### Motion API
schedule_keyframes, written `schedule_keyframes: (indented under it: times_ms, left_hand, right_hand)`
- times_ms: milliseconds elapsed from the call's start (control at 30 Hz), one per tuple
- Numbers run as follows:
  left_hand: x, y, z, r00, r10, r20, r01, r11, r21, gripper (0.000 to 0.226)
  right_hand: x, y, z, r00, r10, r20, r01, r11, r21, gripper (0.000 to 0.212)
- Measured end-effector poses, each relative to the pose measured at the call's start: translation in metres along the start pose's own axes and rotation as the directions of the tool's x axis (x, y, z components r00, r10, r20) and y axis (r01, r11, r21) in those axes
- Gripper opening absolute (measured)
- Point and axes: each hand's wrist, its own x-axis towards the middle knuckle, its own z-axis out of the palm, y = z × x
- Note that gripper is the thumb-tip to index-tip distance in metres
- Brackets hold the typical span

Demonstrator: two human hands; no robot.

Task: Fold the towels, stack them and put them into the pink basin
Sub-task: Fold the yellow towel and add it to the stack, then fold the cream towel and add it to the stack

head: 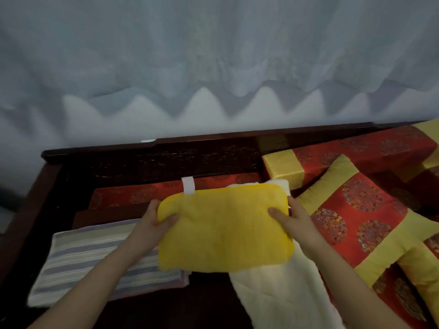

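Observation:
A folded yellow towel (224, 230) with a white hanging loop at its top edge is held up in the middle of the view. My left hand (152, 224) grips its left edge and my right hand (293, 222) grips its right edge. Under and behind it lies a cream towel (282, 295), stretched towards me. A folded striped towel (95, 262) in grey, lilac and pale green lies flat to the left, partly under my left forearm. No pink basin is in view.
The towels rest on a dark wooden bench (166, 160) with a carved back. Red and gold cushions (356, 210) are piled at the right, and a red seat pad (133, 193) lies behind the towels. Pale curtains (213, 67) hang beyond.

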Motion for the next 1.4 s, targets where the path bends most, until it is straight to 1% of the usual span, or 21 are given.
schedule_keyframes:
  times_ms: [67, 133, 233, 333, 433, 533, 633, 733, 767, 833, 900, 933, 967, 1033, 1067, 1133, 1200, 1233, 1300, 1333, 1400]
  left_hand:
    - [-0.021, -0.007, -0.046, 0.991, 0.022, -0.13, -0.021, 1.0, 0.012, 0.031]
    - [-0.038, -0.025, -0.099, 0.968, -0.01, -0.252, 0.007, 1.0, -0.014, 0.031]
    - [-0.044, -0.056, -0.156, 0.938, -0.106, -0.33, 0.09, 0.994, -0.063, 0.042]
    - [-0.044, -0.089, -0.195, 0.913, -0.176, -0.367, 0.157, 0.984, -0.082, 0.042]
    - [-0.038, -0.118, -0.215, 0.891, -0.219, -0.399, 0.201, 0.976, -0.086, 0.044]
    - [-0.03, -0.145, -0.221, 0.865, -0.259, -0.429, 0.227, 0.966, -0.126, 0.045]
    - [-0.024, -0.168, -0.217, 0.851, -0.302, -0.43, 0.258, 0.953, -0.159, 0.042]
    - [-0.019, -0.179, -0.212, 0.862, -0.312, -0.4, 0.3, 0.949, -0.096, 0.047]
    - [-0.016, -0.179, -0.212, 0.868, -0.298, -0.396, 0.308, 0.95, -0.041, 0.049]
    - [-0.014, -0.171, -0.216, 0.882, -0.238, -0.406, 0.325, 0.932, 0.161, 0.057]
    - [-0.013, -0.15, -0.225, 0.888, -0.117, -0.446, 0.29, 0.894, 0.342, 0.062]
    - [-0.014, -0.133, -0.228, 0.879, -0.047, -0.475, 0.25, 0.892, 0.376, 0.062]
    - [-0.014, -0.115, -0.229, 0.857, 0.017, -0.514, 0.202, 0.908, 0.367, 0.059]
    - [-0.014, -0.074, -0.218, 0.831, 0.062, -0.553, 0.091, 0.965, 0.245, 0.047]
    - [-0.013, -0.054, -0.206, 0.852, 0.063, -0.52, 0.024, 0.987, 0.159, 0.039]
    - [-0.009, -0.018, -0.156, 0.924, 0.094, -0.371, -0.103, 0.995, -0.005, 0.028]
    - [-0.004, -0.001, -0.092, 0.977, 0.112, -0.184, -0.124, 0.991, -0.051, 0.022]
    - [-0.001, 0.001, -0.054, 0.993, 0.085, -0.075, -0.09, 0.994, -0.064, 0.021]
    - [0.013, -0.016, 0.021, 0.993, -0.042, 0.106, 0.049, 0.997, -0.057, 0.021]
    - [0.019, -0.028, 0.055, 0.98, -0.116, 0.159, 0.12, 0.993, -0.02, 0.023]
    - [0.025, -0.05, 0.11, 0.95, -0.23, 0.212, 0.216, 0.972, 0.09, 0.03]
  right_hand:
    - [-0.004, -0.02, 0.035, 0.995, 0.017, 0.102, -0.024, 0.997, 0.068, 0.018]
    - [-0.006, -0.031, 0.08, 0.979, 0.054, 0.198, -0.079, 0.99, 0.121, 0.022]
    - [-0.004, -0.029, 0.14, 0.947, 0.141, 0.288, -0.179, 0.978, 0.108, 0.041]
    - [0.0, -0.019, 0.199, 0.918, 0.205, 0.339, -0.25, 0.964, 0.093, 0.043]
    - [0.007, -0.007, 0.243, 0.93, 0.216, 0.299, -0.237, 0.971, 0.035, 0.042]
    - [0.016, 0.01, 0.268, 0.962, 0.172, 0.212, -0.145, 0.98, -0.14, 0.044]
    - [0.018, 0.02, 0.273, 0.984, 0.126, 0.128, -0.081, 0.948, -0.307, 0.037]
    - [0.017, 0.027, 0.272, 0.99, 0.046, 0.131, 0.013, 0.908, -0.42, 0.029]
    - [0.016, 0.027, 0.271, 0.989, 0.01, 0.148, 0.059, 0.889, -0.455, 0.027]
    - [0.016, 0.024, 0.267, 0.984, -0.053, 0.173, 0.132, 0.863, -0.487, 0.023]
    - [0.019, 0.016, 0.255, 0.987, -0.076, 0.144, 0.133, 0.881, -0.453, 0.021]
    - [0.021, 0.012, 0.243, 0.991, -0.069, 0.116, 0.111, 0.903, -0.414, 0.021]
    - [0.022, 0.008, 0.23, 0.995, -0.043, 0.095, 0.074, 0.93, -0.359, 0.02]
    - [0.023, 0.0, 0.195, 0.996, 0.043, 0.078, -0.027, 0.98, -0.199, 0.018]
    - [0.022, -0.003, 0.175, 0.992, 0.087, 0.086, -0.076, 0.989, -0.129, 0.017]
    - [0.019, -0.006, 0.124, 0.986, 0.144, 0.079, -0.138, 0.987, -0.081, 0.017]
    - [0.017, 0.002, 0.08, 0.977, 0.209, 0.045, -0.205, 0.976, -0.072, 0.018]
    - [0.016, 0.009, 0.06, 0.969, 0.247, 0.017, -0.245, 0.967, -0.063, 0.018]
    - [0.012, 0.03, 0.03, 0.945, 0.326, -0.03, -0.328, 0.943, -0.056, 0.018]
    - [0.008, 0.04, 0.019, 0.932, 0.359, -0.044, -0.362, 0.929, -0.075, 0.017]
    - [-0.001, 0.063, 0.003, 0.91, 0.411, -0.059, -0.415, 0.901, -0.127, 0.017]
